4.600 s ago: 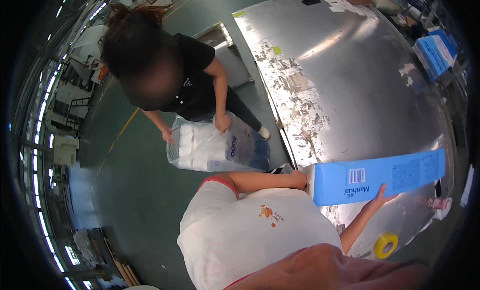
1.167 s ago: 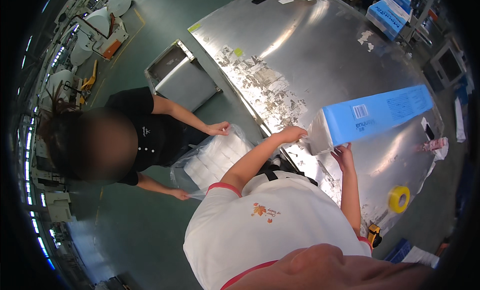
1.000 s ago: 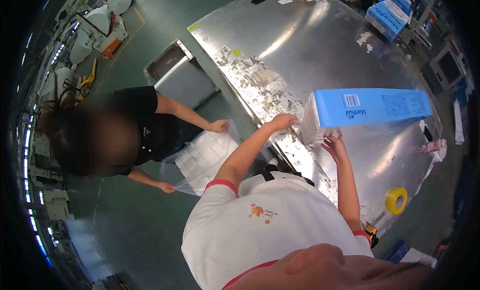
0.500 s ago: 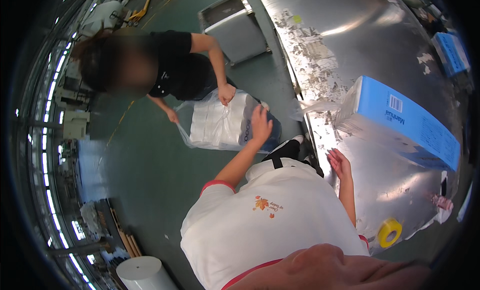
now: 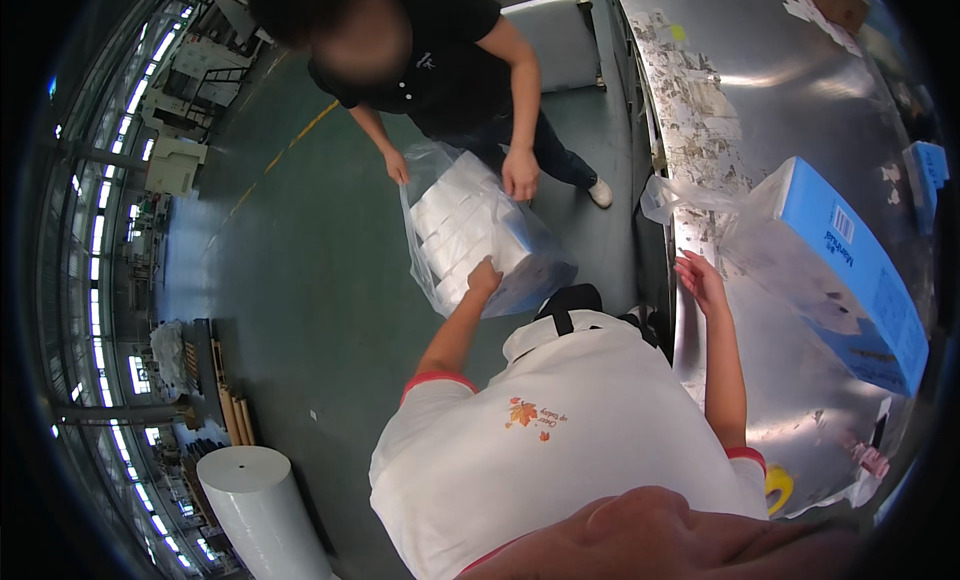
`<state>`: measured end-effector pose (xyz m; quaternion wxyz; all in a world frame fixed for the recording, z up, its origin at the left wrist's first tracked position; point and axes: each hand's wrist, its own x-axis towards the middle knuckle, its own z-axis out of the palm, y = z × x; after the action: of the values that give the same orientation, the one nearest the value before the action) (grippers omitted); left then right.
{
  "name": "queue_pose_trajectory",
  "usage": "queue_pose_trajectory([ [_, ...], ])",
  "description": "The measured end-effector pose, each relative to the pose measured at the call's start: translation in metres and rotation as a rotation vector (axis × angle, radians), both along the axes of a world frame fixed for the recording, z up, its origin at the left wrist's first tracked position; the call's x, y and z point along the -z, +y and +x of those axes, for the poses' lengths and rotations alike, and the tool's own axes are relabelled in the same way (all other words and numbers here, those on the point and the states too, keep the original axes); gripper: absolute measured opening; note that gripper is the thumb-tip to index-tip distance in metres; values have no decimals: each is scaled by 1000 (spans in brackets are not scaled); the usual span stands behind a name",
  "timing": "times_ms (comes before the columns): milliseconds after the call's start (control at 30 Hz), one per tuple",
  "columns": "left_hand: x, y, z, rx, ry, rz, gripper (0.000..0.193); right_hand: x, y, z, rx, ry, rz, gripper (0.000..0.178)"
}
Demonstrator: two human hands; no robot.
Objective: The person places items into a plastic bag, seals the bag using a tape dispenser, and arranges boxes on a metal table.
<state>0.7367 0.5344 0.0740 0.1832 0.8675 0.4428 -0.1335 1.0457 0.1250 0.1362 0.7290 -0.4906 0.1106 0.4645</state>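
Note:
A large clear plastic bag (image 5: 425,270) packed with white paper rolls (image 5: 462,202) is tilted in front of me. My left hand (image 5: 485,277) is closed on the near side of this bag. A co-worker's hand (image 5: 397,168) grips the bag's far left edge, and the co-worker's other hand (image 5: 520,175) is at its upper right. Over the metal table's edge, my right hand (image 5: 703,280) is open and holds nothing, its fingers loosely spread. Just beyond it on the table lies a blue-and-clear plastic pack (image 5: 845,265) with a loose, twisted plastic end.
The metal table (image 5: 770,130) runs along my right, its near edge scuffed. On it are a yellow tape roll (image 5: 779,488) and another blue pack (image 5: 928,180). A co-worker in black (image 5: 450,70) stands opposite. A big white roll (image 5: 262,510) stands at the lower left.
My left hand has gone from spread fingers to a closed grip on the bag. The bag has tilted, and the co-worker has straightened up somewhat. My right hand stays open by the table edge.

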Motion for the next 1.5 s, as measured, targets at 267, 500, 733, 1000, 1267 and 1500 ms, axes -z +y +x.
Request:
queue_pose_trajectory([
  [267, 10, -17, -9, 280, -169, -141, 31, -11, -15, -40, 163, -221, -254, 35],
  [500, -7, 7, -46, 556, -91, -339, 39, -32, 62, -14, 293, -590, -488, 62],
  [733, 10, 38, -77, 610, -188, -353, 17, -27, 147, -102, 193, -465, -358, 48],
  [1000, 29, 70, -92, 491, -198, -337, 21, 75, 164, -311, -147, 61, -360, 31],
  [1267, 9, 50, -113, 461, -180, -410, 38, 152, 116, -383, -271, -189, -696, 29],
  [1500, 9, 53, -156, 601, -30, -208, 32, 172, 27, -480, -211, -187, -944, 27],
])
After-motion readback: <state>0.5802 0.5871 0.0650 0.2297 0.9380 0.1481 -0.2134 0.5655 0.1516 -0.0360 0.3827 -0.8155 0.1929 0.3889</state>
